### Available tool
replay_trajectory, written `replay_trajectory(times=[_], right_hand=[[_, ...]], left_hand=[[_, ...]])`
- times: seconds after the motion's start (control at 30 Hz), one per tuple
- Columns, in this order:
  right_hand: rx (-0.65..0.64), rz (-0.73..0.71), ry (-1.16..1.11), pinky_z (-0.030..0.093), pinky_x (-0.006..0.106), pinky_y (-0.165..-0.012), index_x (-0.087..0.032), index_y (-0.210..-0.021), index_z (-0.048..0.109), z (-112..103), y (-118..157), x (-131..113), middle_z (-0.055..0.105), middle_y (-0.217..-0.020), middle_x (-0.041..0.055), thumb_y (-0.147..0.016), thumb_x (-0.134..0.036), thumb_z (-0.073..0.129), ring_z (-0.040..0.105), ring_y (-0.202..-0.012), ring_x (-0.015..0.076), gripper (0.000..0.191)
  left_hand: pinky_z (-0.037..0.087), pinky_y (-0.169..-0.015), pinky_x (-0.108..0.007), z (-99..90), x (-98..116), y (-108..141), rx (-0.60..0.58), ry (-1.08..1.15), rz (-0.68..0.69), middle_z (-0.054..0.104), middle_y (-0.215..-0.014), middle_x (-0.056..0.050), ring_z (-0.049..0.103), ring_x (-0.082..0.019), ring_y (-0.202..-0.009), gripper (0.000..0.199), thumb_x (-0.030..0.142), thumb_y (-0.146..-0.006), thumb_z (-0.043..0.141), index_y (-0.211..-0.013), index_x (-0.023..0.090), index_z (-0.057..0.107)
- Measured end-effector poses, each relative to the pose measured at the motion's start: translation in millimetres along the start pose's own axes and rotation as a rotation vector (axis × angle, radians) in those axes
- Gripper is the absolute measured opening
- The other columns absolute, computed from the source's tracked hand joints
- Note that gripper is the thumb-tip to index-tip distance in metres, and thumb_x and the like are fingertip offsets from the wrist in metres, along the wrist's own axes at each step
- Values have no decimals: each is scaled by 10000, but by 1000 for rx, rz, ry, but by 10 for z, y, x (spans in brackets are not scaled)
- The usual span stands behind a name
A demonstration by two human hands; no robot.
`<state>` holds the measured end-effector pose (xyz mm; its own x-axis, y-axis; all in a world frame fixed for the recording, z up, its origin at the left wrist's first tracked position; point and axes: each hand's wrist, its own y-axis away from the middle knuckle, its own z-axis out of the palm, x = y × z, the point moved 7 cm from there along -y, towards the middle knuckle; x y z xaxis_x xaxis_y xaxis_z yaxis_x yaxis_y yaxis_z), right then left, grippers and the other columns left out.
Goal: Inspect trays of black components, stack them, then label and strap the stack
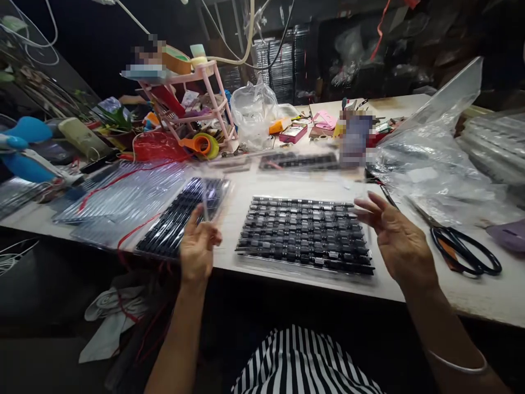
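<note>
A clear plastic tray point(287, 178), smeared by motion and hard to see, is held up by its two ends above the table. My left hand point(199, 246) grips its left end between thumb and fingers. At the other end, my right hand point(400, 241) pinches the edge with its fingertips. Below and between the hands lies a clear tray filled with rows of small black parts point(305, 235). Left of it, partly behind my left hand, rests another tray of black strips point(172, 219) under shiny plastic.
Blue-handled scissors point(467, 251) lie at the right by crumpled clear plastic bags point(430, 169). Stacked clear trays point(118, 191) with red string cover the table's left side. Behind stand a pink rack point(197, 104), a tape dispenser point(203, 145) and a blue fan point(28, 148).
</note>
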<state>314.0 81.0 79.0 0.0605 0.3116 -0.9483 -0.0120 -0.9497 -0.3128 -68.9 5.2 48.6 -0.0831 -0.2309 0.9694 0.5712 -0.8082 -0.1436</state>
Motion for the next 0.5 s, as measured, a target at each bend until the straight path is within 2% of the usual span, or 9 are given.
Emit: replay_trajectory(times=[0.07, 0.13, 0.2, 0.27, 0.33, 0.4, 0.5], right_hand=[[-124, -39, 124, 415, 451, -1013, -242, -1274, 518, 127, -64, -71, 601, -1226, 66, -929, -394, 412, 573, -1110, 213, 392], [-290, -119, 349, 409, 442, -1013, -224, -1254, 535, 312, -55, -108, 590, -1237, 75, -919, -368, 442, 541, -1146, 218, 376], [-444, -237, 536, 422, 442, -984, -190, -1222, 555, 556, 51, -129, 593, -1221, 97, -914, -328, 454, 527, -1147, 231, 352], [-528, -376, 641, 446, 432, -919, -156, -1170, 580, 849, 225, -163, 615, -1164, 116, -915, -282, 451, 544, -1090, 238, 312], [-581, -498, 696, 449, 411, -840, -141, -1092, 609, 1208, 433, -189, 637, -1082, 117, -913, -247, 457, 559, -996, 234, 257], [-611, -600, 738, 424, 392, -779, -139, -1008, 628, 1600, 627, -193, 644, -1009, 106, -909, -221, 462, 550, -916, 224, 210], [-556, -715, 836, 376, 384, -738, -132, -938, 628, 2106, 786, -163, 626, -944, 94, -892, -164, 468, 515, -860, 221, 170]], left_hand=[[450, -521, -179, -348, 123, -6, 220, 76, 33, 560, -681, 51, 508, -60, -521, 601, 196, -714, 683, -1280, 282, 501], [465, -528, -184, -739, 170, 21, 410, 75, 42, 549, -651, 56, 522, -69, -535, 604, 142, -745, 632, -1308, 281, 466], [470, -528, -193, -1074, 153, 63, 518, 70, 30, 520, -621, 65, 527, -79, -547, 631, 102, -771, 584, -1350, 274, 404], [483, -552, -207, -1312, 111, 113, 578, 54, 21, 500, -618, 67, 541, -86, -571, 629, 76, -780, 552, -1359, 257, 382], [495, -592, -219, -1442, 65, 155, 614, 19, 20, 485, -634, 62, 562, -93, -601, 609, 67, -778, 530, -1346, 238, 392], [494, -607, -225, -1491, 22, 171, 638, -34, 22, 471, -663, 55, 579, -99, -621, 600, 75, -768, 521, -1334, 231, 401], [501, -638, -263, -1498, -48, 133, 623, -127, -3, 457, -705, 45, 579, -106, -632, 592, 126, -767, 522, -1334, 224, 383]])
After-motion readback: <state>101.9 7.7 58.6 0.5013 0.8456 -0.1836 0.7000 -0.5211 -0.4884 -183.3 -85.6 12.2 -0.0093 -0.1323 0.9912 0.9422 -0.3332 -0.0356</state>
